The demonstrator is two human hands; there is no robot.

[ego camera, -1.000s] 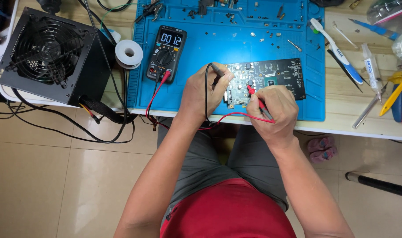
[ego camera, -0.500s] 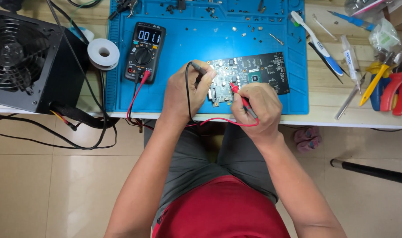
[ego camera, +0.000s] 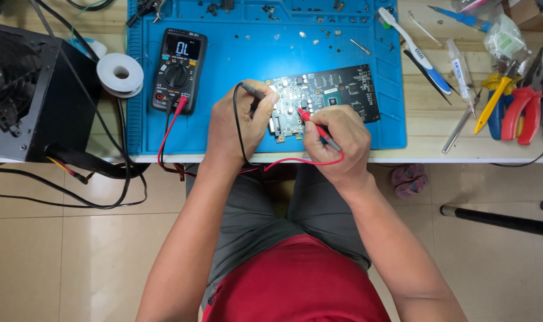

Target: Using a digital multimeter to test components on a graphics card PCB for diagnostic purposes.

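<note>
Blue mat [ego camera: 247, 128] reaches bench edge; left hand [ego camera: 240, 122] grips black probe [ego camera: 252, 91]; right hand [ego camera: 337, 140] red probe [ego camera: 312, 122] on circuit board [ego camera: 337, 92].

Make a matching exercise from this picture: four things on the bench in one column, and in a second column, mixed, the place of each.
Things:
1. multimeter
2. red probe
3. black probe
4. solder reel

Places:
A. in the right hand
B. on the wooden bench, left of the blue mat
C. in the left hand
D. on the blue mat, left of the circuit board

Pairs: 1-D, 2-A, 3-C, 4-B
</note>
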